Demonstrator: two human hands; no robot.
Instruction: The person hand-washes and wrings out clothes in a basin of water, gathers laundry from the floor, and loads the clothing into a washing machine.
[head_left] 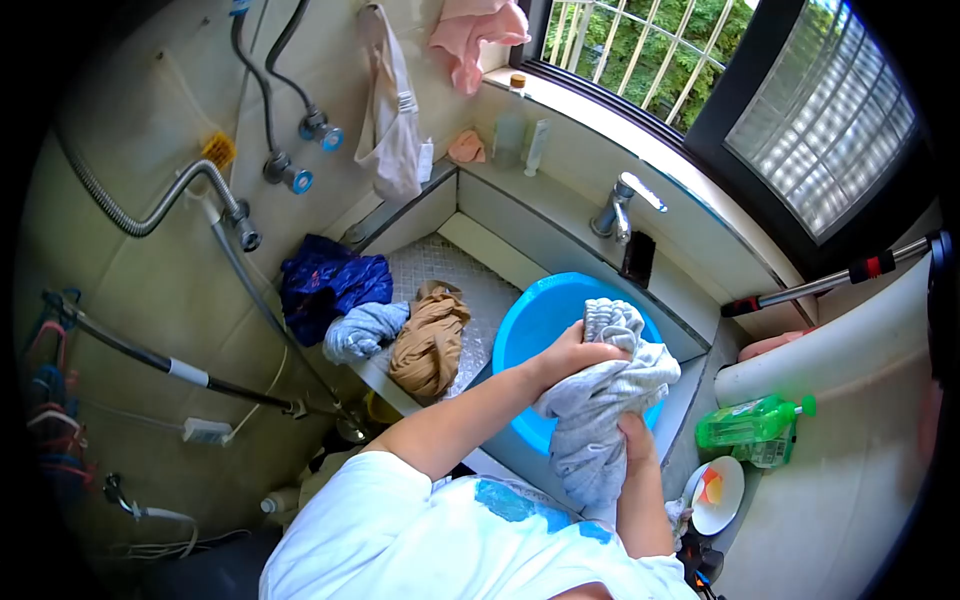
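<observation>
A wet-looking light grey garment (605, 415) with a gathered, elastic-looking band at its upper end hangs bunched over the blue basin (520, 415). My left hand (580, 355) is closed around it just below the band, thumb pointing right. Lower down on its right side, my right hand (636, 437) grips the same cloth, its fingers partly hidden by the folds. The garment covers much of the basin, so what lies inside is mostly hidden.
A tap (615, 210) and a dark brush (638, 258) are behind the basin. Left of it lie brown cloth (430, 345), light blue cloth (365, 332) and a dark blue garment (335, 285). Green bottles (750, 425) and a white bowl (718, 498) stand at right.
</observation>
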